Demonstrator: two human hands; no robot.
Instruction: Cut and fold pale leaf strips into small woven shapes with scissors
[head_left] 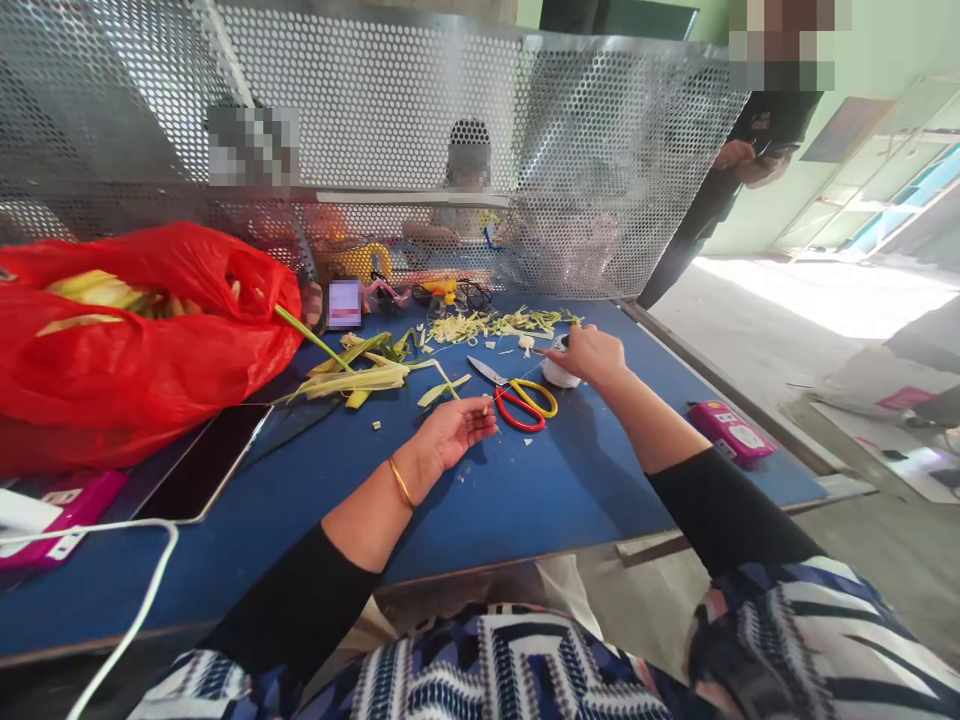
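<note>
My left hand (459, 432) is over the middle of the blue table, thumb and forefinger pinched on the end of a thin thread (517, 377) and perhaps a small pale piece. From there the thread runs up to the right. My right hand (594, 354) has its fingers closed at the top of a white spool of thread (560, 376) standing on the table; its fingertips are partly hidden. Between the hands lie scissors (487, 371), blades parted, with one red and one yellow handle. Behind them are shredded pale-green strips (465, 327) and longer leaf strips (360, 379).
A red plastic bag (150, 400) of plant pieces fills the left. A tablet (206, 465), a white cable (154, 580) and a pink power strip (94, 510) lie nearer. Another pink box (731, 433) is at right. A perforated metal screen (390, 110) stands behind; people are beyond.
</note>
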